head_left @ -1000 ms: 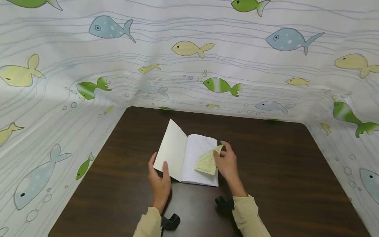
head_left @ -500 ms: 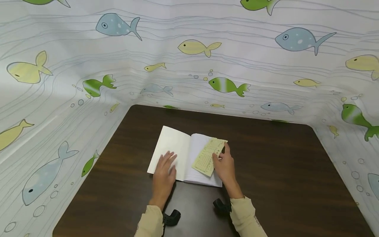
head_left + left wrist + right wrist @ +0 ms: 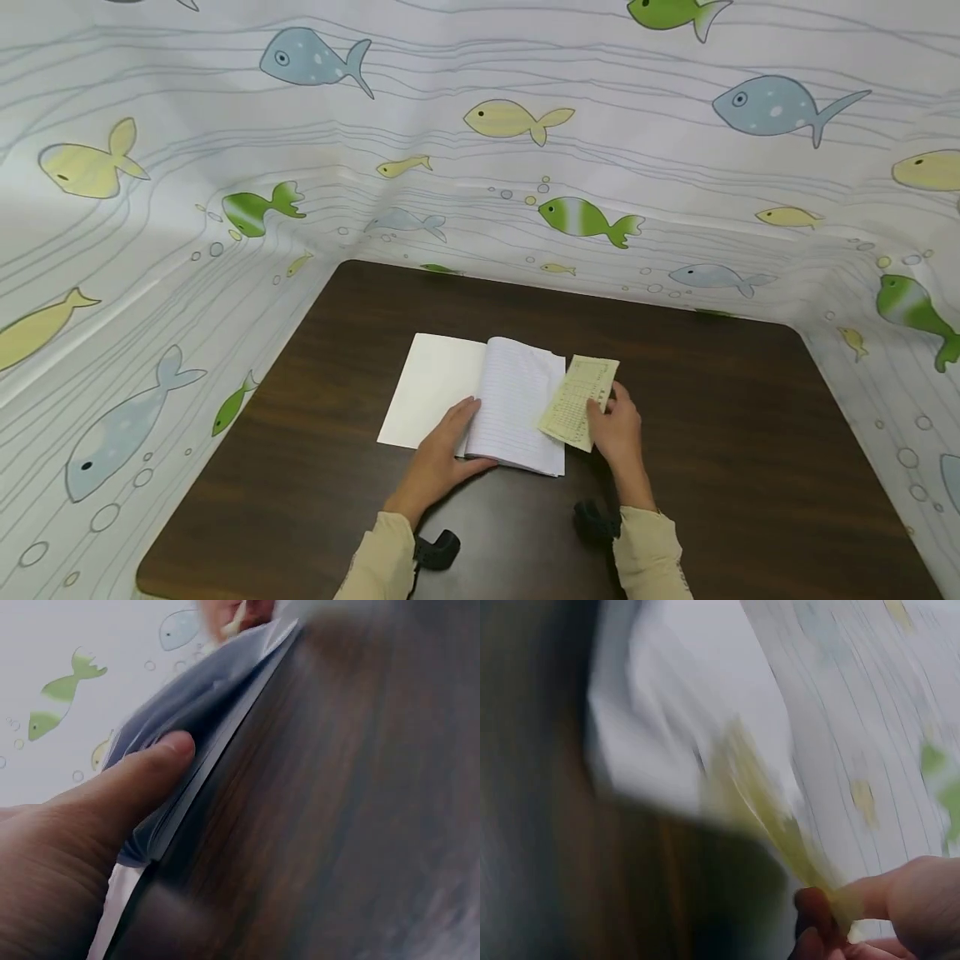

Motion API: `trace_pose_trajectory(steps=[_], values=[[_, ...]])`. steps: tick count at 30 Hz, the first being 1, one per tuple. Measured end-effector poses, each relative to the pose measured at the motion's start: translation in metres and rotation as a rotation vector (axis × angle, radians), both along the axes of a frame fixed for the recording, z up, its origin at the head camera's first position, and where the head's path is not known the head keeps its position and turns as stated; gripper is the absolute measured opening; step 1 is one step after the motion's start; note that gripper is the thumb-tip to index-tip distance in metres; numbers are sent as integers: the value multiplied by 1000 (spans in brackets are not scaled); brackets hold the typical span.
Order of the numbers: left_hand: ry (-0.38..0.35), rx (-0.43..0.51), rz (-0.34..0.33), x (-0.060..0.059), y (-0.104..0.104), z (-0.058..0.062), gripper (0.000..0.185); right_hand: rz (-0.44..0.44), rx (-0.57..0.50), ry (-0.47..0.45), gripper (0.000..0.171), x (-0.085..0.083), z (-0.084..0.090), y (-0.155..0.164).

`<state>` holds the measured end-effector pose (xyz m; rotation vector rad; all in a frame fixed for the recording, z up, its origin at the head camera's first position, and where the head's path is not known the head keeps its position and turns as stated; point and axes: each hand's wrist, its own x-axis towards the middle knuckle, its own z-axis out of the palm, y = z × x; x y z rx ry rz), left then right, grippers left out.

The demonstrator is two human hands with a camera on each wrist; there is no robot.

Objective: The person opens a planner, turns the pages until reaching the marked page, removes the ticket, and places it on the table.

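Note:
An opened notebook lies on the table, its blank inside cover [image 3: 431, 383] on the left and lined pages [image 3: 517, 400] on the right. My left hand [image 3: 438, 462] rests at the notebook's lower middle, fingers straight along the fold. Its thumb [image 3: 161, 761] touches the pages' bottom edge in the left wrist view. A yellow printed paper slip [image 3: 577, 400] is pinched between thumb and fingers of my right hand [image 3: 621, 429], just right of the notebook. Its lower left corner overlaps the page edge in the head view. The slip [image 3: 780, 832] appears blurred and edge-on in the right wrist view.
The dark wooden table [image 3: 750, 450] extends around the notebook. A white fish-patterned sheet [image 3: 420, 75] walls the back and both sides. Black wrist devices [image 3: 437, 550] are worn at both wrists, below cream sleeves.
My right hand has drawn the yellow slip rightward off the lined page. The left hand has let the cover down flat, then shifted right to the fold. The head view has shifted slightly.

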<state>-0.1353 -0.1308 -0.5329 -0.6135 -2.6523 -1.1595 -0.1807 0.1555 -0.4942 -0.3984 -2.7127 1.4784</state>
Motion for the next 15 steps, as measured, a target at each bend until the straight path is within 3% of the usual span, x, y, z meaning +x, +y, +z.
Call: trace_pose_trajectory(steps=[4,8,11,15], values=[[0,29,-16,1,-3,-1,91,5,-8,-125,56,3,0,43],[36,24,-11,2,-6,2,92,27,4,-201,62,6,0,66],[37,53,-20,2,-6,5,85,17,8,-195,63,7,-1,71],[31,131,-18,3,-2,7,71,-1,-30,-114,58,8,1,66]])
